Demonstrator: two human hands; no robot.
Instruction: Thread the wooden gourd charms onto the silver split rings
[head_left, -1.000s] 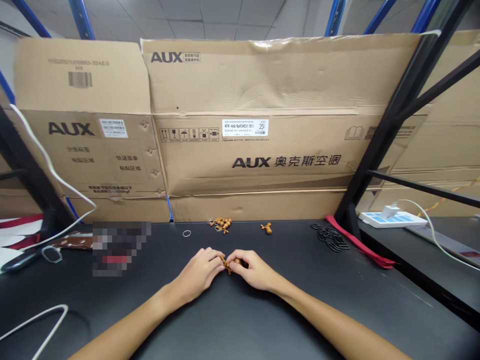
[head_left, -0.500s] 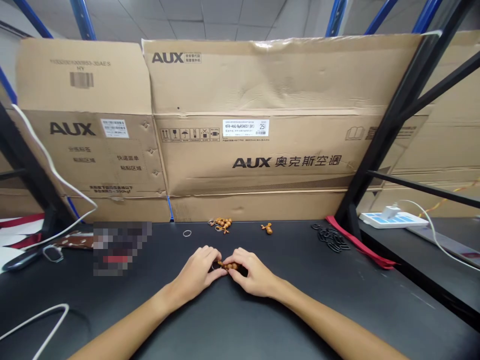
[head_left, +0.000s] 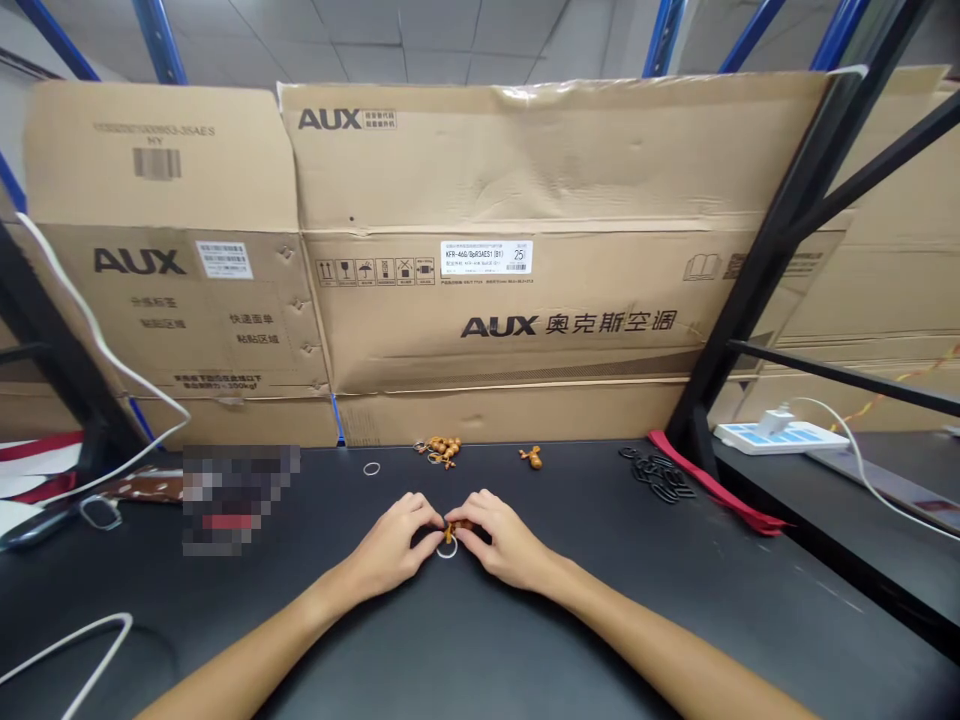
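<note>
Together, the left hand [head_left: 390,548] and right hand [head_left: 504,543] pinch a wooden bead charm [head_left: 454,527] above a metal ring [head_left: 447,549].

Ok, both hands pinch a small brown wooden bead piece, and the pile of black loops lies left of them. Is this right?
No: in the head view, the pile of black loops lies right of the hands, not left. The left hand and right hand do pinch the small brown wooden bead piece.

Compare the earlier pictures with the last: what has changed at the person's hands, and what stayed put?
The left hand and right hand still pinch the small wooden piece; a metal ring has come into view beneath it. The wooden cluster and loose ring stayed put.
</note>
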